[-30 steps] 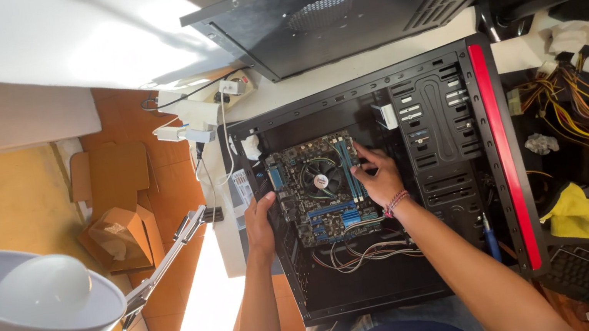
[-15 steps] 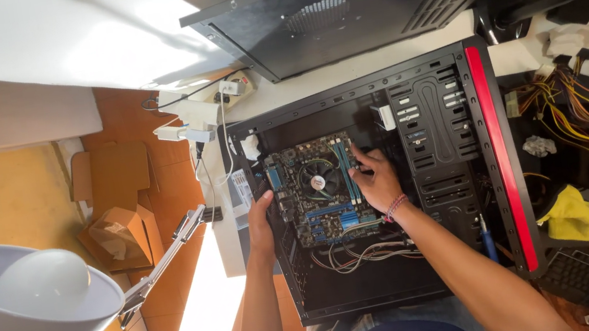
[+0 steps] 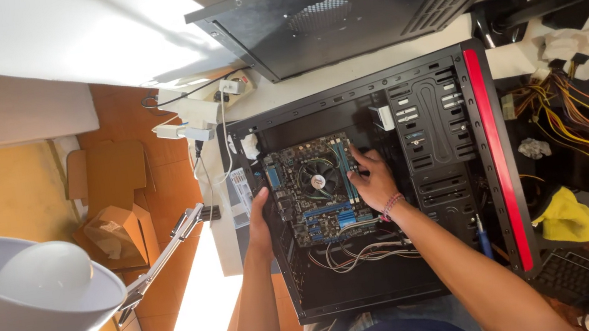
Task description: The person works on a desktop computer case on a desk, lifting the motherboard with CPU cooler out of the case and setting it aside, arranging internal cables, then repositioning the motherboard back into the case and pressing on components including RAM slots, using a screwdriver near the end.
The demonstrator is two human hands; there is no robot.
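Where right hand (image 3: pixel 373 181) covers motherboard (image 3: pixel 313 186), fingers' grip unclear.

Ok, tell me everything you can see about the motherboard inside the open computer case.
The motherboard is a dark, roughly square circuit board lying flat in the open black computer case, toward its left side. A round black cooler fan sits near its middle, with blue slots along the lower part and right edge. The right hand rests on its right edge; the left hand is at its left edge against the case wall. Loose cables trail just below it.
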